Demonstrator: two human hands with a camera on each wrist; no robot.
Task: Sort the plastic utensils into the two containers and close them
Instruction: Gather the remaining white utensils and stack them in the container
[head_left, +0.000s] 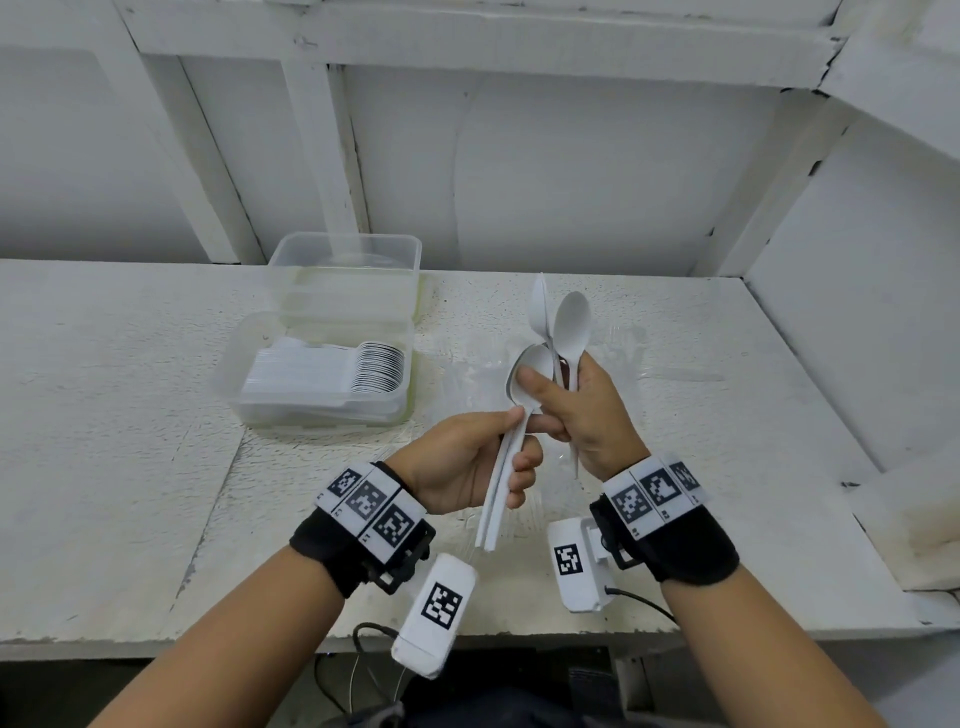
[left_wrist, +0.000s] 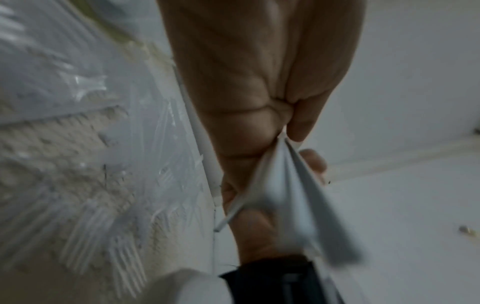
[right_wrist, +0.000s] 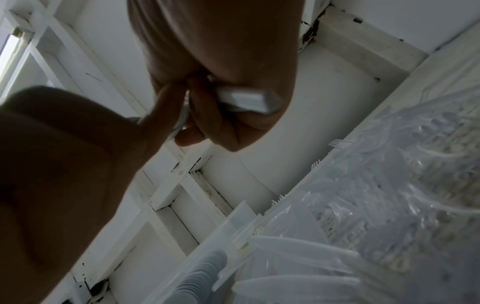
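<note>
Both hands meet above the middle of the table (head_left: 130, 467), holding white plastic spoons. My left hand (head_left: 467, 462) grips the handles of a small bundle of spoons (head_left: 496, 493), whose ends stick out below the fist. My right hand (head_left: 587, 410) holds two upright spoons (head_left: 569, 322) with bowls up, and its thumb presses on the bowl of the left hand's bundle. The near clear container (head_left: 244, 364) holds a neat row of white spoons (head_left: 374, 366). Behind it stands a second clear container (head_left: 345, 270). Clear plastic forks (head_left: 618, 348) lie scattered on the table under the hands.
White walls and beams close off the back and right side. In the right wrist view the forks (right_wrist: 389, 185) spread beside the spoon container (right_wrist: 202, 277), with clear lids (right_wrist: 298, 257) next to it. The left wrist view shows blurred forks (left_wrist: 103, 226).
</note>
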